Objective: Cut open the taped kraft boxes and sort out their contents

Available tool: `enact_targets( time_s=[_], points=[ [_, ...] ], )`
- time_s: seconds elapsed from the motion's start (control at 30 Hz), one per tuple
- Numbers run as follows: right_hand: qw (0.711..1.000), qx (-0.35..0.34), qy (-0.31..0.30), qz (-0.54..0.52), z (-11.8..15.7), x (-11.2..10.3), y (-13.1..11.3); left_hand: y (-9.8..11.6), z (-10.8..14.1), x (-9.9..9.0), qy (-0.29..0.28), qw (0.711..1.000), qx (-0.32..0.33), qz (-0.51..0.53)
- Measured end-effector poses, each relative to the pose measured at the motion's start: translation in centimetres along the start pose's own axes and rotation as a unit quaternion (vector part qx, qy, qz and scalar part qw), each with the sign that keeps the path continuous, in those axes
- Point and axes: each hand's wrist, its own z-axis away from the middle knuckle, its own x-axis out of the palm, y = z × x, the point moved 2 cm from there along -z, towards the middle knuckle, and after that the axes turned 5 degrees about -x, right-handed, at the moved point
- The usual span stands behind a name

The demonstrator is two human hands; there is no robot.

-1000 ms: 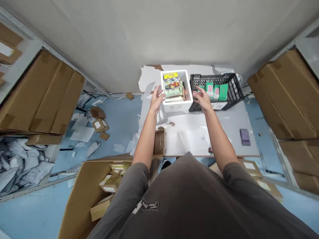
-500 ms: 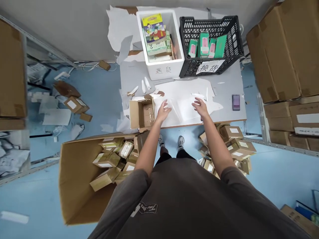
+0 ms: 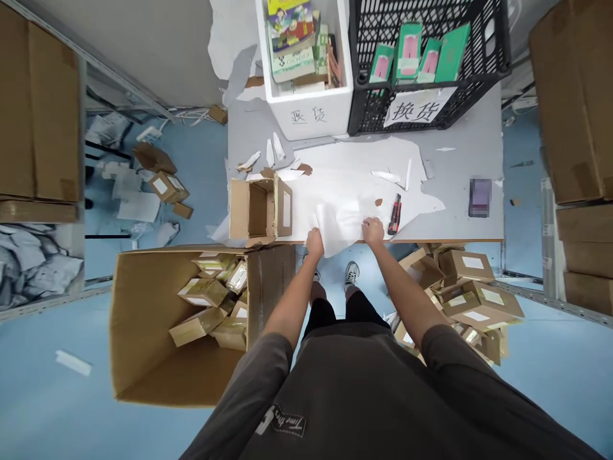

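At the table's front edge a thin, translucent white plastic sheet [image 3: 335, 230] lies crumpled, its near part hanging over the edge. My left hand [image 3: 315, 243] is closed at the sheet's left side. My right hand [image 3: 372, 230] pinches its right side, fingers bent. To the right of that hand rests a red-and-black utility knife [image 3: 394, 214]. An open cardboard box [image 3: 285, 207] with a white label stands left of my left hand.
A white bin [image 3: 306, 118] with books and a black crate [image 3: 431, 108] with green boxes stand at the back. A phone-like blurred rectangle [image 3: 480, 197] lies right. Below left is a large carton [image 3: 143, 326] of parcels; more parcels [image 3: 472, 287] are piled below right.
Both hands have come down to the table's front edge, from open to closed on the plastic sheet, drawing it over the edge. The utility knife now shows. The view has shifted.
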Motion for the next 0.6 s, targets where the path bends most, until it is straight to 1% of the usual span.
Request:
enact_targets(
  time_s=[0.07, 0.13, 0.17, 0.2, 0.27, 0.33, 0.37, 0.43, 0.5, 0.57, 0.6],
  points=[
    [0.999, -0.023, 0.009, -0.043, 0.7, -2.1, -1.4, 0.3, 1.0, -0.9, -0.006, 0.999, -0.008, 0.051],
    [0.991, -0.051, 0.027, -0.124, 1.5, -4.7, -3.3, 1.1, 2.4, -2.4, 0.03, 0.99, 0.015, 0.134],
    [0.982, -0.062, 0.029, -0.178, 2.1, -5.9, -4.6, 1.6, 3.3, -3.4, 0.055, 0.981, 0.035, 0.184],
    [0.969, -0.068, 0.021, -0.239, 2.7, -7.1, -6.0, 2.3, 4.1, -4.3, 0.073, 0.968, 0.057, 0.232],
    [0.931, -0.069, -0.024, -0.357, 4.3, -8.8, -9.4, 3.9, 5.8, -6.3, 0.075, 0.945, 0.111, 0.298],
    [0.889, -0.065, -0.068, -0.447, 5.9, -10.0, -13.3, 5.6, 7.1, -8.5, 0.058, 0.931, 0.177, 0.314],
    [0.872, -0.068, -0.076, -0.478, 6.6, -10.5, -15.3, 6.3, 7.6, -9.9, 0.052, 0.925, 0.214, 0.308],
    [0.85, -0.086, -0.063, -0.516, 7.7, -11.3, -19.2, 6.9, 8.0, -12.9, 0.043, 0.914, 0.273, 0.296],
    [0.839, -0.106, -0.039, -0.532, 8.0, -11.9, -22.9, 6.2, 7.8, -16.1, 0.009, 0.905, 0.296, 0.305],
    [0.839, -0.12, -0.011, -0.531, 7.7, -12.0, -26.4, 4.3, 7.3, -19.4, -0.039, 0.894, 0.292, 0.337],
    [0.842, -0.124, 0.01, -0.526, 7.3, -11.8, -28.1, 2.8, 7.0, -21.0, -0.046, 0.888, 0.286, 0.358]
  ],
)
